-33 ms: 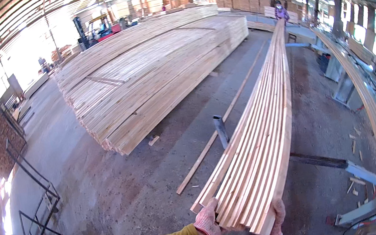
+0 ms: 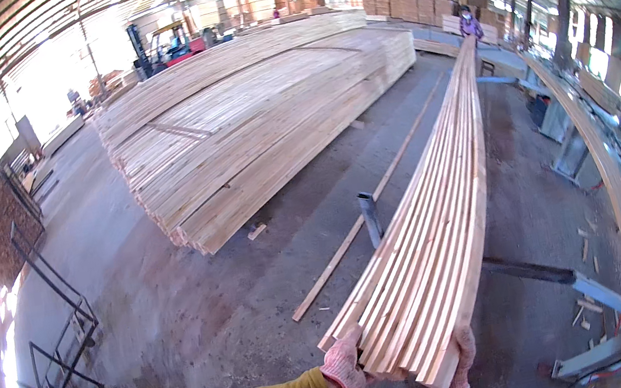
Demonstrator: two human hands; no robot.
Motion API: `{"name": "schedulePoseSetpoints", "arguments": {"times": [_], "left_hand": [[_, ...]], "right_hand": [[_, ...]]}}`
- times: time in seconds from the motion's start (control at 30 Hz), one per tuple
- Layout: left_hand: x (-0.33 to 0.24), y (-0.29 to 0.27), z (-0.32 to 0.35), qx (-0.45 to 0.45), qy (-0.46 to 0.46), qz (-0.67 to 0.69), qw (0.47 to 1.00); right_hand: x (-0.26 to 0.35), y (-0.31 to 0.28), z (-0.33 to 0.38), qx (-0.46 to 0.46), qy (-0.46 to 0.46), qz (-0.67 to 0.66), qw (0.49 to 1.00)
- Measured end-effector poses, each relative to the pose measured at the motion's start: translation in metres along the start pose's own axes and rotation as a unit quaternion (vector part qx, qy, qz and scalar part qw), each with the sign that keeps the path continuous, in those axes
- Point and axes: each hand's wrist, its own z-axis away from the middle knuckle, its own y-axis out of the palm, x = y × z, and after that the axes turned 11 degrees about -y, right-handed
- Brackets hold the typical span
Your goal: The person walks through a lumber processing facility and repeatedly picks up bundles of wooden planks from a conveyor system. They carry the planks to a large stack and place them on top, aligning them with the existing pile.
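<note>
A long bundle of pale wooden strips (image 2: 432, 235) lies side by side in front of me and runs away to the far right. At its near end my left hand (image 2: 344, 366), in a pinkish knit glove, is closed on the left edge. On the opposite edge my right hand (image 2: 460, 361), gloved alike, grips the near right corner; its fingers are partly hidden. Far off, a person in purple (image 2: 469, 24) stands at the other end of the bundle. Under the strips are a metal support with an upright post (image 2: 369, 217) and a crossbar (image 2: 529, 269).
A large stack of timber (image 2: 252, 130) fills the left middle. One loose strip (image 2: 331, 272) lies on the floor beside the post. Metal frames (image 2: 68, 354) stand at left, a long strip (image 2: 609, 179) along machinery at right. A forklift (image 2: 169, 46) is at the back.
The whole scene sits slightly farther right in the picture. Both hands keep their hold on the strips.
</note>
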Motion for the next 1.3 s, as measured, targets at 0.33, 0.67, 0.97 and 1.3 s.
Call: {"name": "schedulePoseSetpoints", "arguments": {"times": [0.33,0.67,0.97,1.3], "left_hand": [[-0.165,-0.056,0.113,0.065,0.048,-0.027,0.996],[-0.364,-0.166,0.077,0.110,0.067,-0.020,0.991],[-0.577,-0.274,0.077,0.045,0.167,0.045,0.984],[-0.821,-0.373,0.102,0.036,0.136,0.050,0.989]], "right_hand": [[-0.089,0.160,-0.045,0.102,-0.328,0.397,0.851],[-0.272,0.301,-0.100,0.060,-0.108,0.187,0.975],[-0.448,0.480,-0.141,0.120,0.015,0.027,0.992],[-0.625,0.668,-0.215,0.120,0.000,0.034,0.992]]}}
